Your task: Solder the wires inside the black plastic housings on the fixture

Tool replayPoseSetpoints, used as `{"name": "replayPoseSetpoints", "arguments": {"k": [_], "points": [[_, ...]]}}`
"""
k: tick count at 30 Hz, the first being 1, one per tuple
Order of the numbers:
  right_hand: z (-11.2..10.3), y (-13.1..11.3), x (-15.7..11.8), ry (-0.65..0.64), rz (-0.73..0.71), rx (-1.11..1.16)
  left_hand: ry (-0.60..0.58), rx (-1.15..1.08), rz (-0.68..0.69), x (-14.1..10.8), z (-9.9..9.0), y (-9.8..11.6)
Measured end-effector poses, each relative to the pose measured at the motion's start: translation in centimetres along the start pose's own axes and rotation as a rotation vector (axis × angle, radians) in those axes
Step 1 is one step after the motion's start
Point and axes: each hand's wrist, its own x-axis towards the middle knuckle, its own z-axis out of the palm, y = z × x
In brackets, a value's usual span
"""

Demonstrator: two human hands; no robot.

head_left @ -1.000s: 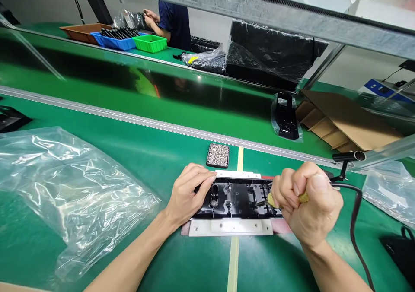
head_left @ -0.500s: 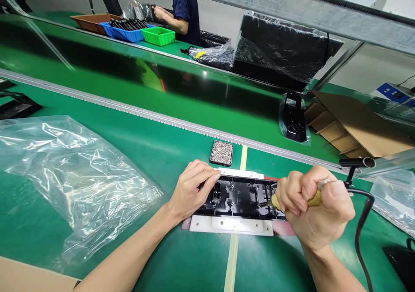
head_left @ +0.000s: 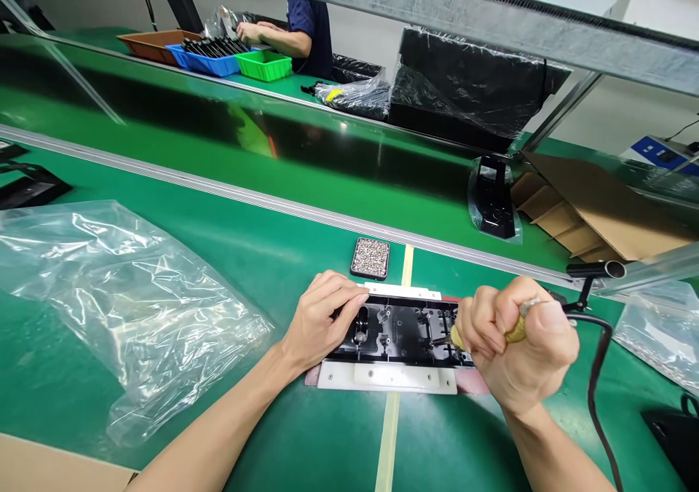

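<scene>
A black plastic housing (head_left: 401, 332), its ribbed inside facing up, lies between the white strips of a fixture (head_left: 387, 378). Across its left end lies my left hand (head_left: 323, 319), fingers closed together and holding the housing by the far edge. My right hand (head_left: 516, 343) is wrapped in a fist round a yellow-handled screwdriver (head_left: 457, 338). The dark shaft slants down to the left into the right half of the housing; exactly what its tip touches is too small to tell. Just beyond the fixture sits a small square tray of tiny metal screws (head_left: 370, 258).
A clear plastic bag (head_left: 164, 317) spreads at left. A metal rail (head_left: 218, 188) crosses behind the fixture. On the right are a stand with a black tube (head_left: 595, 270), a cable and cardboard (head_left: 611, 208). Across the line, a person (head_left: 309, 33) works beside coloured bins (head_left: 265, 65).
My right hand and the screwdriver have shifted slightly left over the housing. My left hand stays in place. The co-worker's hands have moved left and lower, towards the bins.
</scene>
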Motion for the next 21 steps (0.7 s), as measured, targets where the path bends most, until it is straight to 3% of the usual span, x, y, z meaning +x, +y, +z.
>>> {"name": "replayPoseSetpoints", "arguments": {"k": [21], "points": [[0.53,0.68,-0.38,-0.060,-0.051,-0.019,-0.027,0.043,-0.008,-0.18,-0.44,-0.16]]}}
